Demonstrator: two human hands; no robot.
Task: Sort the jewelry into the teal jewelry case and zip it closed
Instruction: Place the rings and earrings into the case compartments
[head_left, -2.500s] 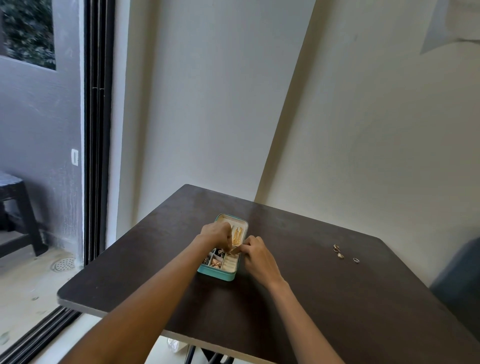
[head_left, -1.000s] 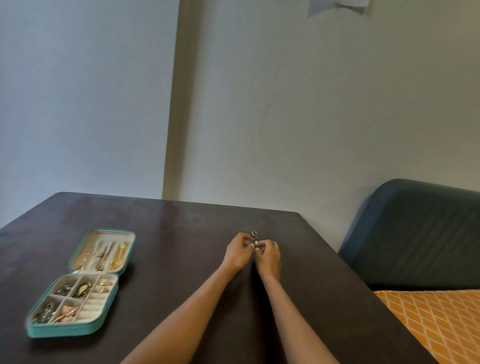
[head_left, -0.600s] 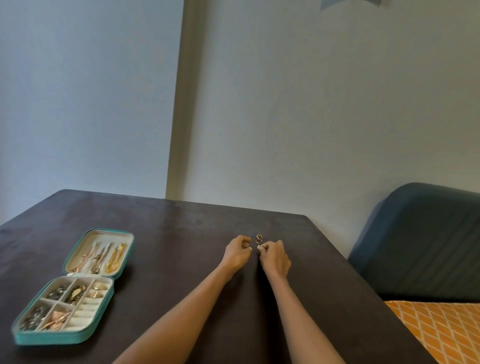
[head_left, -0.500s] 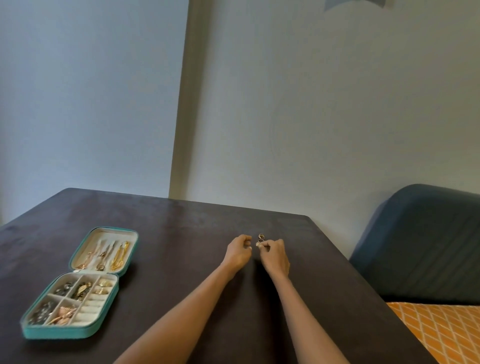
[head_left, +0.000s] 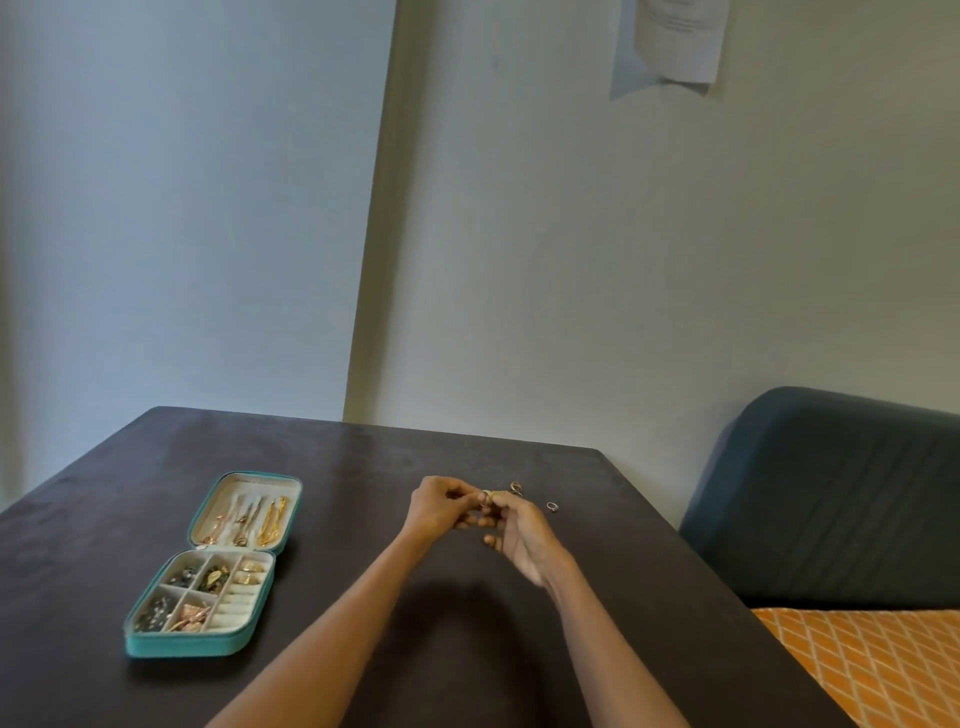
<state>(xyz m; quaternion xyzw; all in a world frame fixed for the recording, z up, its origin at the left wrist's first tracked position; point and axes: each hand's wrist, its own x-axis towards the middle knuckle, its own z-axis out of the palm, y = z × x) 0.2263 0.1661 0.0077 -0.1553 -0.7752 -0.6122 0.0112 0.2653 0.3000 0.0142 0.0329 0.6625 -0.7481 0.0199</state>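
Note:
The teal jewelry case (head_left: 183, 646) lies open on the dark table (head_left: 363, 597) at the left, with gold chains in its lid and small pieces in its compartments. To its right my left hand (head_left: 436, 506) and my right hand (head_left: 519, 530) meet above the table and pinch a small gold ring (head_left: 487, 495) between their fingertips. Just beyond them a gold ring (head_left: 515, 486) lies on the table, and a silver ring (head_left: 552, 506) lies a little further right.
A dark blue sofa back (head_left: 831, 493) with an orange patterned cushion (head_left: 883, 665) stands beyond the table's right edge. Walls close off the table's far side. A sheet of paper (head_left: 670, 41) hangs on the wall.
Both hands left the case and moved right to the loose rings. Since half a second ago they have lifted one ring off the table and drawn it slightly toward me.

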